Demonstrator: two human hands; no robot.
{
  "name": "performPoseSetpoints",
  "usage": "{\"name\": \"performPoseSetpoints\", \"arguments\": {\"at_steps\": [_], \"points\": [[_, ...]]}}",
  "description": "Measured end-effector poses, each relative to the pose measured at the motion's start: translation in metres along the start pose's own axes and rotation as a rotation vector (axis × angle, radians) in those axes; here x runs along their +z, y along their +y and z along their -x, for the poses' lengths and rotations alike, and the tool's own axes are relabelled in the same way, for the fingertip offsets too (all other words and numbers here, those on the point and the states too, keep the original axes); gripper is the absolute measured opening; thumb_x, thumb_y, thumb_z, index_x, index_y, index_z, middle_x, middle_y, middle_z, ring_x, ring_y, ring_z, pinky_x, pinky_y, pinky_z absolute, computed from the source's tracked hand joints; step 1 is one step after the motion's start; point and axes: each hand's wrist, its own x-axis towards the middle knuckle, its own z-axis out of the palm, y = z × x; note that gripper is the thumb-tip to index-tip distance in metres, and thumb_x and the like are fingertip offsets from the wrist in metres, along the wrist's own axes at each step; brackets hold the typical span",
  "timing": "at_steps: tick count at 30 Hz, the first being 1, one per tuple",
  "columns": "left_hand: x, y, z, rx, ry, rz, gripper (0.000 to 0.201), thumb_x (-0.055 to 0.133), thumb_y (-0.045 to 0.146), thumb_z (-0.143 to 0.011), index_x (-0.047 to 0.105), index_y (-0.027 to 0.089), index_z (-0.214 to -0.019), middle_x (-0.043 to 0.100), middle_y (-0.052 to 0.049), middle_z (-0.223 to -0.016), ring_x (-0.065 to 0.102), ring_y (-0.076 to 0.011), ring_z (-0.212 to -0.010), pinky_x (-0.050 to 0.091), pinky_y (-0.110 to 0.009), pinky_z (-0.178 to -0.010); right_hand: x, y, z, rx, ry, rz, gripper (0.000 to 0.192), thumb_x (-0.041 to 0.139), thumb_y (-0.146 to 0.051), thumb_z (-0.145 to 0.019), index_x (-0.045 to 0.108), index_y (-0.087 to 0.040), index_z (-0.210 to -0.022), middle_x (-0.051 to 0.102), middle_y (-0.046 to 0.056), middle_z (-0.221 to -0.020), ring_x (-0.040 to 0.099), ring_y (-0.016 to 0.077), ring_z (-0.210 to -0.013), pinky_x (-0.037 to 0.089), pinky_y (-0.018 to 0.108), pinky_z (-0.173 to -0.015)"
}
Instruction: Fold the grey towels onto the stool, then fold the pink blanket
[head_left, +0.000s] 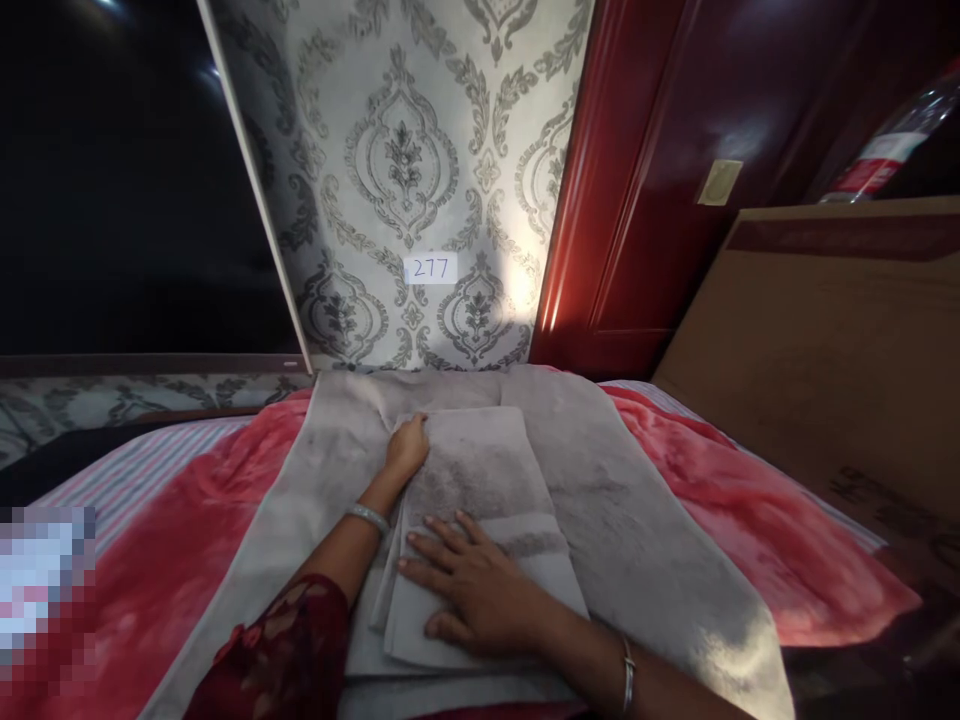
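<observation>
Right hand (469, 588) lay flat, fingers (450, 535) spread, on the folded towel (480, 480) at lower centre. Left hand (407, 447) pressed loosely curled on its upper left edge. Beneath lay a grey cloth (622, 520) over a red blanket (750, 490).

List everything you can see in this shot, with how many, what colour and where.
folded grey towel: one, grey, on the spread towel, under both hands
spread grey towel: one, grey, laid over the blanket
red fleece blanket: one, red, covering the bed
paper label reading 277: one, white, on the patterned wallpaper
red wooden door: one, dark red, right of the wallpaper
brown cardboard box: one, brown, right edge
plastic bottle: one, clear with a red label, top right
left hand: flat on the folded towel's far left corner
right hand: fingers spread, pressing its near end
</observation>
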Motion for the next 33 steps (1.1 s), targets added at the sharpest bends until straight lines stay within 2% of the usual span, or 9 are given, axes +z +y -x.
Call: {"name": "performPoseSetpoints", "arguments": {"at_steps": [6, 9, 12, 17, 24, 27, 29, 31, 33], "points": [[-0.016, 0.009, 0.001, 0.098, 0.015, -0.060, 0.045, 0.046, 0.015, -0.096, 0.061, 0.012, -0.138, 0.063, -0.017, -0.142, 0.060, -0.0300, -0.130, 0.047, -0.038, -0.110, 0.005, 0.000, -0.002, 0.016, 0.028, 0.067, 0.068, 0.046, -0.059, -0.105, 0.029, -0.031, -0.164, 0.023, 0.003, -0.172, 0.008, 0.0241, -0.161, 0.000, 0.053, -0.130], [-0.012, 0.014, 0.010, 0.301, 0.008, -0.098, 0.050, 0.053, 0.034, -0.098, 0.057, 0.022, -0.146, 0.045, -0.011, -0.162, 0.040, -0.0330, -0.149, 0.033, -0.045, -0.123, 0.007, -0.003, -0.003, 0.041, 0.029, 0.037, 0.070, 0.049, -0.058, -0.104, 0.029, -0.029, -0.164, 0.022, 0.005, -0.172, 0.006, 0.0243, -0.161, -0.002, 0.052, -0.130], [0.004, 0.009, 0.015, 0.482, -0.133, -0.162, 0.055, 0.047, 0.045, -0.101, 0.050, 0.026, -0.153, 0.037, -0.009, -0.168, 0.026, -0.0351, -0.157, 0.021, -0.055, -0.127, 0.010, -0.007, -0.001, 0.048, 0.031, -0.006, 0.072, 0.050, -0.057, -0.104, 0.027, -0.028, -0.165, 0.020, 0.004, -0.173, 0.003, 0.0236, -0.161, -0.005, 0.051, -0.130], [0.024, -0.006, 0.011, 0.463, -0.180, -0.173, 0.061, 0.034, 0.052, -0.104, 0.041, 0.026, -0.159, 0.030, -0.010, -0.171, 0.021, -0.0361, -0.159, 0.019, -0.061, -0.126, 0.014, -0.015, 0.008, 0.035, -0.010, -0.088, 0.073, 0.047, -0.058, -0.105, 0.020, -0.029, -0.167, 0.017, -0.001, -0.173, -0.002, 0.0231, -0.161, -0.006, 0.050, -0.130], [0.020, -0.003, 0.013, 0.445, -0.178, -0.181, 0.062, 0.034, 0.051, -0.104, 0.041, 0.025, -0.159, 0.031, -0.010, -0.170, 0.023, -0.0344, -0.159, 0.018, -0.057, -0.127, 0.022, -0.028, 0.021, -0.004, -0.003, -0.157, 0.071, 0.049, -0.054, -0.105, 0.020, -0.030, -0.166, 0.021, -0.001, -0.172, -0.002, 0.0206, -0.161, -0.005, 0.048, -0.131], [0.016, 0.000, 0.012, 0.436, -0.193, -0.179, 0.060, 0.036, 0.048, -0.104, 0.041, 0.025, -0.159, 0.030, -0.010, -0.170, 0.022, -0.0334, -0.159, 0.018, -0.058, -0.127, 0.018, -0.027, 0.027, -0.054, -0.029, -0.247, 0.067, 0.053, -0.051, -0.104, 0.030, -0.032, -0.164, 0.033, 0.000, -0.168, 0.007, 0.0217, -0.161, 0.002, 0.049, -0.131], [0.011, 0.002, 0.012, 0.429, -0.210, -0.172, 0.059, 0.038, 0.046, -0.104, 0.042, 0.025, -0.158, 0.032, -0.011, -0.170, 0.023, -0.0333, -0.159, 0.020, -0.059, -0.126, 0.010, -0.019, 0.033, -0.069, 0.003, -0.321, 0.061, 0.055, -0.050, -0.103, 0.041, -0.032, -0.160, 0.046, 0.002, -0.162, 0.026, 0.0219, -0.157, 0.019, 0.045, -0.130], [0.005, 0.005, 0.018, 0.420, -0.219, -0.166, 0.059, 0.039, 0.046, -0.103, 0.044, 0.022, -0.157, 0.033, -0.013, -0.169, 0.025, -0.0342, -0.158, 0.023, -0.059, -0.126, -0.002, -0.005, 0.039, -0.004, 0.123, -0.318, 0.055, 0.053, -0.047, -0.104, 0.048, -0.029, -0.156, 0.054, 0.006, -0.155, 0.044, 0.0221, -0.148, 0.033, 0.042, -0.124], [0.000, 0.005, 0.032, 0.439, -0.197, -0.152, 0.060, 0.038, 0.048, -0.104, 0.045, 0.020, -0.157, 0.034, -0.015, -0.168, 0.026, -0.0350, -0.158, 0.023, -0.059, -0.126, -0.012, 0.010, 0.045, 0.125, 0.265, -0.201, 0.053, 0.050, -0.044, -0.105, 0.048, -0.026, -0.156, 0.054, 0.009, -0.155, 0.046, 0.0243, -0.146, 0.036, 0.046, -0.123]]}}
